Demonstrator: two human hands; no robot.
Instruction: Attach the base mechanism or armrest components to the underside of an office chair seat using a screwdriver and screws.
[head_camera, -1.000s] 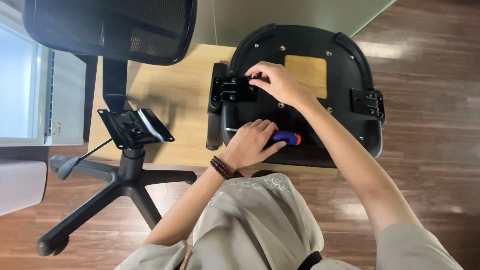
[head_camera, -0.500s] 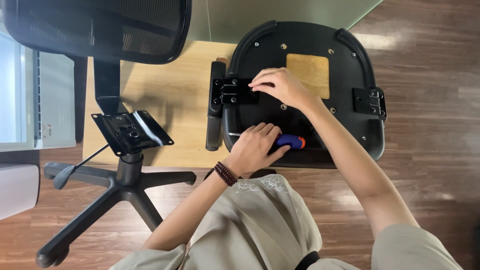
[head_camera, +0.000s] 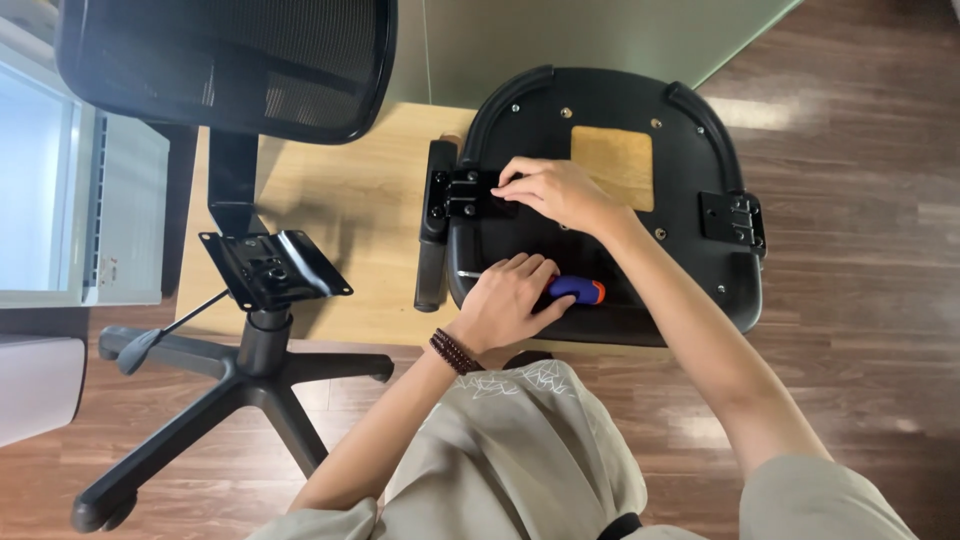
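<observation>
An upturned black chair seat (head_camera: 690, 130) lies on a low wooden table (head_camera: 360, 210). My right hand (head_camera: 555, 190) rests on the black armrest bracket (head_camera: 462, 195) at the seat's left side, fingertips pinching at it. A black armrest (head_camera: 433, 240) hangs off that bracket beside the seat. My left hand (head_camera: 510, 300) is closed around a screwdriver with a blue and orange handle (head_camera: 580, 290), lying across the seat's near edge; its metal shaft pokes out to the left.
A second bracket (head_camera: 735, 218) sits on the seat's right side. A chair base with its mounting plate (head_camera: 272, 268), lever and star legs (head_camera: 240, 390) stands at left, under a mesh backrest (head_camera: 230, 60). White furniture (head_camera: 60, 200) is at far left.
Both hands stay in place on the bracket and screwdriver; the view has shifted slightly, with hardly any motion of the objects.
</observation>
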